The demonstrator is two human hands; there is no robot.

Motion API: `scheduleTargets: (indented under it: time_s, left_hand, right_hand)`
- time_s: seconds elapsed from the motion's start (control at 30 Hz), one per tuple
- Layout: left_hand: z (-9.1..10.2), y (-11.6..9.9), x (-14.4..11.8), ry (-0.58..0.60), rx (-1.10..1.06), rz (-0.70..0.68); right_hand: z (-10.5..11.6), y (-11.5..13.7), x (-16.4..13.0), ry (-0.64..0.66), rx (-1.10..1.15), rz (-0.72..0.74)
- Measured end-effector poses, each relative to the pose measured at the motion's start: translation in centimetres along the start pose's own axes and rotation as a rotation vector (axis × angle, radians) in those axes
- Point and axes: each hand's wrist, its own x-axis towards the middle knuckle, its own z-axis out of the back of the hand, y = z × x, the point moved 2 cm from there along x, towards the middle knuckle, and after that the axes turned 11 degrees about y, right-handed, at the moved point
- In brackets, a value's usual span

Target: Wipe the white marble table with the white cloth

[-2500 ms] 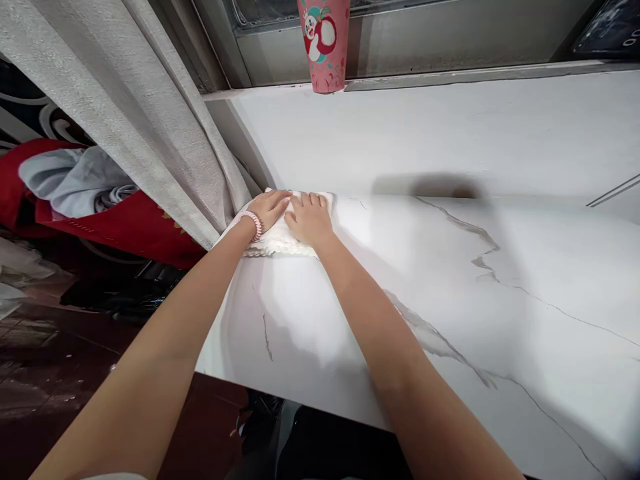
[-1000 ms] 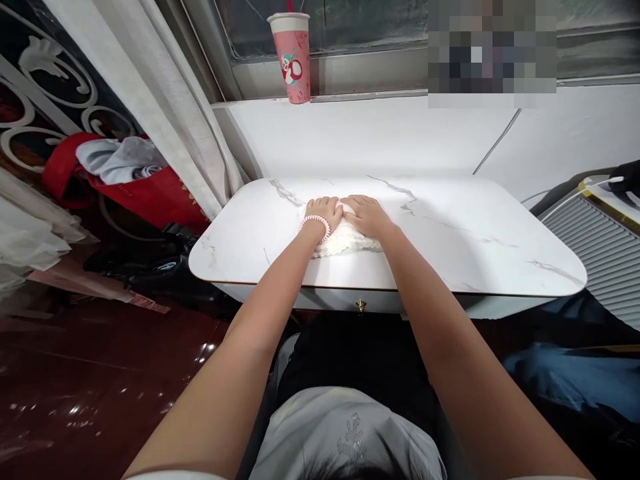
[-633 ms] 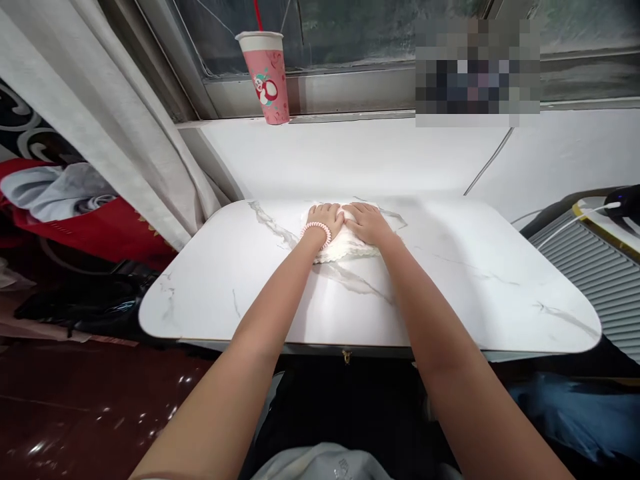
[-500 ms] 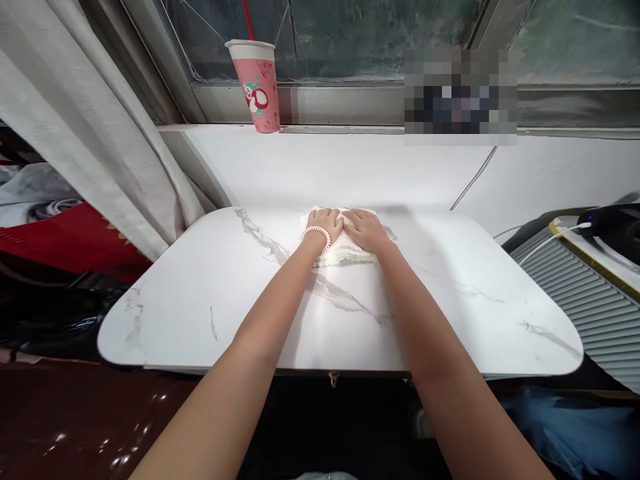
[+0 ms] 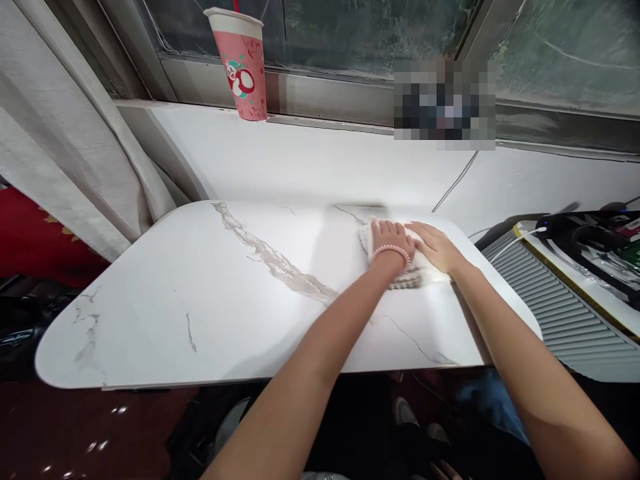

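Both hands, left hand (image 5: 391, 241) and right hand (image 5: 436, 245), press flat and open on the white cloth (image 5: 406, 275) near the right end of the marble tabletop (image 5: 200, 300); pushed further right, the cloth may slide off the edge.

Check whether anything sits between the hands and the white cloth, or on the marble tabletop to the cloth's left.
Nothing visible does. The left hand and right hand both press flat on the white cloth, and the marble tabletop to its left holds no objects.
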Motion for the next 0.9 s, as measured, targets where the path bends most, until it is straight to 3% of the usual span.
scheduleTargets:
  time_s: [0.1, 0.17, 0.27, 0.37, 0.5, 0.63, 0.73, 0.9]
  left_hand:
    - [-0.4, -3.4, -2.2, 0.029, 0.008, -0.088]
    - [-0.6, -4.3, -3.7, 0.049, 0.014, -0.165]
    - [-0.7, -3.6, -5.8, 0.038, 0.019, -0.275]
    - [-0.5, -1.1, -7.5, 0.05, 0.014, -0.333]
    - [0.5, 4.4, -9.4, 0.121, 0.024, -0.337]
    - [2.1, 11.9, -11.5, 0.128, 0.053, -0.255]
    - [3.1, 18.2, -13.7, 0.067, 0.064, -0.118]
    - [4.5, 28.7, -18.6, -0.088, 0.05, 0.101]
  right_hand:
    - [0.9, -0.5, -4.8, -0.002, -0.007, -0.076]
    - [1.1, 0.5, -7.3, -0.013, -0.016, -0.122]
    - [1.0, 3.2, -9.5, -0.056, -0.05, -0.196]
    - [0.3, 7.0, -9.6, -0.085, -0.078, -0.243]
    - [-1.1, 13.0, -7.2, -0.1, -0.069, -0.241]
    - [-2.9, 19.0, -2.5, -0.086, -0.004, -0.194]
    - [-4.2, 23.5, 1.8, -0.008, 0.074, -0.086]
    - [-6.1, 31.9, 8.1, 0.002, 0.184, 0.176]
